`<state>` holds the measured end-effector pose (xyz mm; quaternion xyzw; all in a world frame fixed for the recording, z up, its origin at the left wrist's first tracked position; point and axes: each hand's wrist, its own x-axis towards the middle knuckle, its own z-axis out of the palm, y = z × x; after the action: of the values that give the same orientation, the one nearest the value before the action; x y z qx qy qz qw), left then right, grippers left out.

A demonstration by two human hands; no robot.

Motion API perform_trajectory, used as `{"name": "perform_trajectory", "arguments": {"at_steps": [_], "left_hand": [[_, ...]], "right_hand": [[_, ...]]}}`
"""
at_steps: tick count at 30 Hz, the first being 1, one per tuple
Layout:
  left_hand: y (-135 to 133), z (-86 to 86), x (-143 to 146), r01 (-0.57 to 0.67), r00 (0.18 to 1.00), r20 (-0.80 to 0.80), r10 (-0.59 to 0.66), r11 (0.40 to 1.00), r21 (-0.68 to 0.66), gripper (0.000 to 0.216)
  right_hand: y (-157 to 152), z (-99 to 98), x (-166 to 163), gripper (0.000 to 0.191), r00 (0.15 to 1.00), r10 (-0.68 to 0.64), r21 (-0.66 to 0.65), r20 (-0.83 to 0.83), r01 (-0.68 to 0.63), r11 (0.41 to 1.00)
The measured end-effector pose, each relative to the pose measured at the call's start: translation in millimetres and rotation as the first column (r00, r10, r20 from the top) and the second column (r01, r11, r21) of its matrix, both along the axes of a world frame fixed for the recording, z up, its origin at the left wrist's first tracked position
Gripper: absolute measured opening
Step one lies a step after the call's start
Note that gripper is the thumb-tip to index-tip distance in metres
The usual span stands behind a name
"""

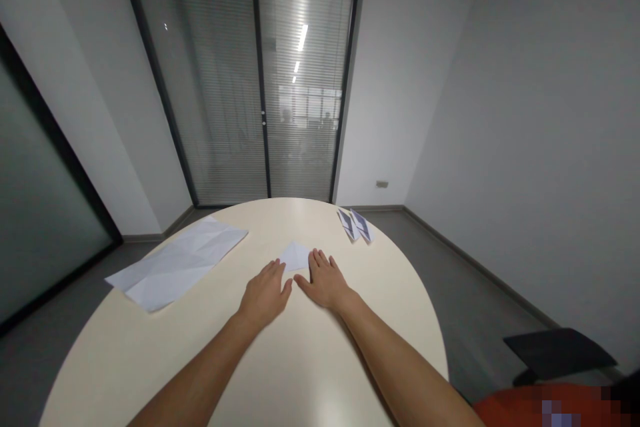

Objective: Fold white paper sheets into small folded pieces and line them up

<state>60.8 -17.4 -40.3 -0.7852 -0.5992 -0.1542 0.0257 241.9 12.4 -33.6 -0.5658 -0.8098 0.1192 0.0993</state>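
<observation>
A small piece of folded white paper [295,257] lies on the round table, its top coming to a point. My left hand [265,293] rests at its left corner, palm down, with the fingertips at the paper's edge and the thumb held out. On the opposite side my right hand [323,279] lies flat, fingers stretched forward at the paper's right corner and thumb pointing left. Neither hand is closed around anything. What lies under the fingertips is hidden.
A large creased sheet of white paper [183,263] lies at the left of the cream table [280,373]. Two folded paper pieces with dark sides [356,225] stand near the far right edge. A black chair part [560,352] and an orange-red shape [525,407] are at lower right.
</observation>
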Motion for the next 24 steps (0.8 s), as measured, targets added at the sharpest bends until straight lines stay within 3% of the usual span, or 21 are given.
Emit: {"name": "perform_trajectory", "arguments": {"at_steps": [9, 12, 16, 24], "left_hand": [[-2, 1.9, -1, 0.034, 0.991, -0.127, -0.032, 0.999, 0.011, 0.051], [-4, 5.4, 3, 0.034, 0.988, -0.150, -0.031, 0.999, 0.021, 0.049], [-8, 5.7, 10, 0.016, 0.986, -0.166, -0.009, 0.999, 0.036, 0.048], [-9, 0.9, 10, 0.031, 0.994, -0.104, -0.028, 0.999, 0.027, 0.048]], "right_hand": [[1, 2.7, 2, 0.083, 0.995, 0.093, 0.027, -0.021, -0.093, 0.995], [-1, 4.6, -2, 0.082, 0.997, 0.069, 0.020, -0.016, -0.069, 0.997], [-9, 7.9, -7, 0.077, 0.999, 0.051, -0.001, 0.018, -0.051, 0.999], [-10, 9.1, -7, 0.061, 0.988, 0.151, 0.003, -0.004, -0.151, 0.988]]}}
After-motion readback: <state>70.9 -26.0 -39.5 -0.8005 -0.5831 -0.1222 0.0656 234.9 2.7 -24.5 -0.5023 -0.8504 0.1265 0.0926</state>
